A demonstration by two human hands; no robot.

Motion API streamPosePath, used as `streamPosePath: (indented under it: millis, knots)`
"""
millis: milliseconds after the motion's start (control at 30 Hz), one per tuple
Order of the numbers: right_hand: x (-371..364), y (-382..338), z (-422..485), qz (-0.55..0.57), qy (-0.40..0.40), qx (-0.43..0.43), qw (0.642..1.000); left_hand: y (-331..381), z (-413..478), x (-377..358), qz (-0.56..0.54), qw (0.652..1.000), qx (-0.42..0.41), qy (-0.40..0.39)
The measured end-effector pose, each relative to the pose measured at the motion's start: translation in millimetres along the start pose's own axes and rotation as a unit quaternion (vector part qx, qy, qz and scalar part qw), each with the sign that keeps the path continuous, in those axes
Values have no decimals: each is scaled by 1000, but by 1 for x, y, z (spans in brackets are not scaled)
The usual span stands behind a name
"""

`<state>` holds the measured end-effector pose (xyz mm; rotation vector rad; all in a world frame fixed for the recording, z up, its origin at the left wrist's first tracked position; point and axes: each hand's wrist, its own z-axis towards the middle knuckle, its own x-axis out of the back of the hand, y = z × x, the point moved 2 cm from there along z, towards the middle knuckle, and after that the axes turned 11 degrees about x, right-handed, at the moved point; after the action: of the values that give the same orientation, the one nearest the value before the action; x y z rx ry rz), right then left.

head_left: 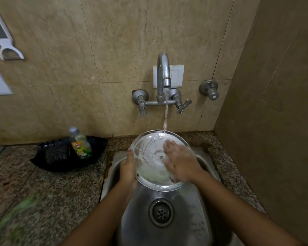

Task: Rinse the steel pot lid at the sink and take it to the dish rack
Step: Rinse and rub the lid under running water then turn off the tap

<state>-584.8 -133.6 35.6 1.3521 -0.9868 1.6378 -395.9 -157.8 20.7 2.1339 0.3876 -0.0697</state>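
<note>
The round steel pot lid [149,157] is held over the steel sink [199,219], its hollow side facing me. Water runs from the wall tap [163,73] onto the lid's far edge. My left hand [128,167] grips the lid's left rim, thumb on top. My right hand [180,160] lies flat with spread fingers on the lid's inner surface, under the stream. The lid hides the back of the sink bowl. No dish rack is in view.
A black tray [48,157] on the granite counter [52,192] left of the sink holds a dish soap bottle [80,143] and a scrub pad. A second valve [209,90] sticks out of the tiled wall. A side wall [274,121] stands close on the right.
</note>
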Motion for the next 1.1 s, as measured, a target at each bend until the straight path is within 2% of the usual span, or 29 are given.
streamPosePath:
  millis: [67,133,267,367,433,567,700,767,800,900,967,1033,1100]
  knots:
    - [7,-2,24,3,41,-79,996,-4,-3,-3,0,1000,7,-12]
    - [7,-20,46,56,46,-77,994,-2,-5,-6,5,1000,0,-24]
    - [-2,-57,42,104,-2,132,986,13,-7,-8,13,1000,-12,-11]
    - [-6,-34,14,71,-20,175,982,21,-5,-2,-13,1000,-15,10]
    - [-5,-7,5,18,-6,128,992,23,-3,1,-15,1000,-17,15]
    - [4,14,31,-23,54,-47,997,17,-8,-5,7,1000,-23,0]
    - [21,-9,75,11,177,-90,980,23,-13,-12,19,997,-14,-74]
    - [34,-11,88,-21,212,-68,975,30,-12,-10,51,993,-29,-101]
    - [39,-12,91,-23,220,-28,975,33,-12,-9,66,991,-43,-110]
    - [48,-22,93,-11,202,164,965,39,-12,-12,84,985,-71,-132]
    - [49,-25,92,-22,152,247,957,40,-12,-15,99,983,-76,-133]
    - [50,-13,90,12,124,226,966,40,-10,-14,97,983,-76,-132]
    - [54,11,85,116,131,122,977,42,-9,-12,73,986,-73,-127]
